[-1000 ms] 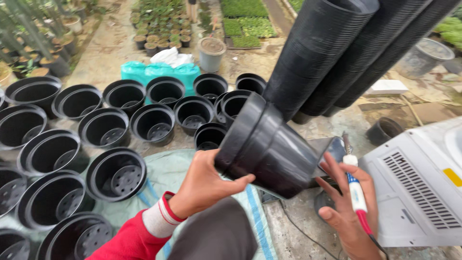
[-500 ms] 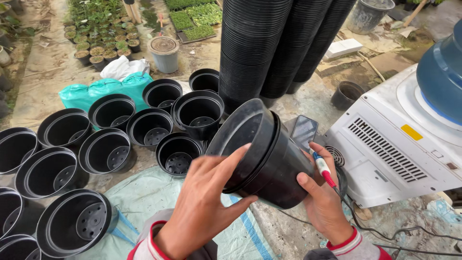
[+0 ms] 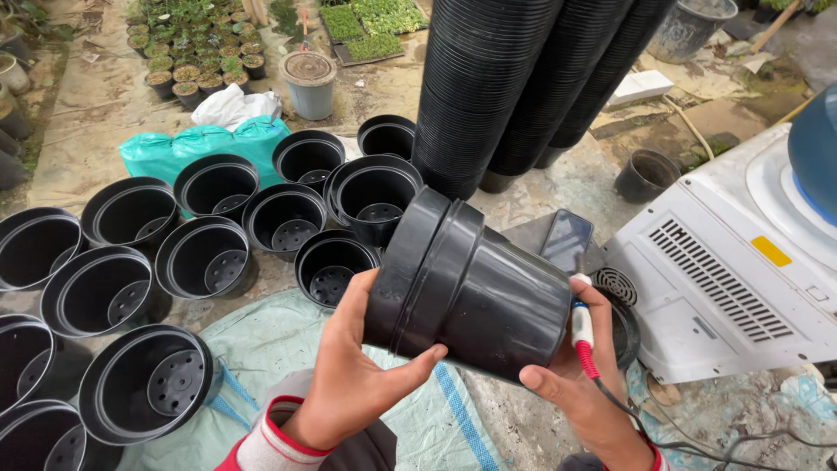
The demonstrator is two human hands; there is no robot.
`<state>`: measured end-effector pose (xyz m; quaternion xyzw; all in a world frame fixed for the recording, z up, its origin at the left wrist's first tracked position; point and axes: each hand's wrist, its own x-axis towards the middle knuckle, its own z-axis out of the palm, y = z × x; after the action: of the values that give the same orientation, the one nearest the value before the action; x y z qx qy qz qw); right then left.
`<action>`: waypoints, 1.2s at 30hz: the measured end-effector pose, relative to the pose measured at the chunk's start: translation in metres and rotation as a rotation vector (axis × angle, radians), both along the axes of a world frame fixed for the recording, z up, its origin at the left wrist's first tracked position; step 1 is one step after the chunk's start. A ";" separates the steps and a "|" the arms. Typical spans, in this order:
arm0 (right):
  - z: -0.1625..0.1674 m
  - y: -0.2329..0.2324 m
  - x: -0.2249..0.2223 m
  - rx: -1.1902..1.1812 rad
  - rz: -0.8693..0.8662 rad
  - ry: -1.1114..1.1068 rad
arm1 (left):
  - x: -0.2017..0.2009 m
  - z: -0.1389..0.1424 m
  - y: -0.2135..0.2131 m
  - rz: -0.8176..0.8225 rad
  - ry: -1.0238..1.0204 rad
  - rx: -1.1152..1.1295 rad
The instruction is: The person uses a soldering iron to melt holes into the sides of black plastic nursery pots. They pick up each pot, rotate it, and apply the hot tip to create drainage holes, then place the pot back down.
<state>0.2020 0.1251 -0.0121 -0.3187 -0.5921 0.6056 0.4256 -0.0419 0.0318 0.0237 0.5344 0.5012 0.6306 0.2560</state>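
Observation:
A pair of nested black plastic pots (image 3: 488, 292) lies sideways between my hands, rims to the left. My left hand (image 3: 353, 379) grips the rim end from below, thumb across the front. My right hand (image 3: 580, 384) cups the base end and also pinches a slim white-and-red tool (image 3: 582, 336) with a dark cord trailing down to the right. Several empty black pots (image 3: 209, 257) stand open on the ground to the left and ahead of my hands.
Tall leaning stacks of black pots (image 3: 506, 87) rise behind. A phone (image 3: 567, 240) lies on a slab near a white appliance casing (image 3: 732, 270) at the right. Teal bags (image 3: 200, 144) and seedling pots (image 3: 192, 74) sit at the back. A woven sheet (image 3: 279, 349) covers the ground below.
The nested pots have swung from opening toward me to lying side-on, rims left. My left hand moved from the rim's top to underneath. The view shifted slightly left.

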 end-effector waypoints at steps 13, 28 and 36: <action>0.001 0.010 0.002 0.132 0.025 -0.046 | -0.004 -0.008 -0.008 -0.083 0.003 0.065; -0.024 0.042 0.136 0.329 -0.524 -0.389 | -0.013 -0.012 -0.006 -0.011 0.183 0.008; -0.037 0.023 0.200 -0.577 -0.268 -0.317 | -0.013 -0.008 -0.007 -0.097 0.243 0.008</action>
<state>0.4025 0.1477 -0.0487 -0.5908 -0.4082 0.6296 0.2965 -0.0554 0.0251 0.0162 0.6315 0.4996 0.5500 0.2214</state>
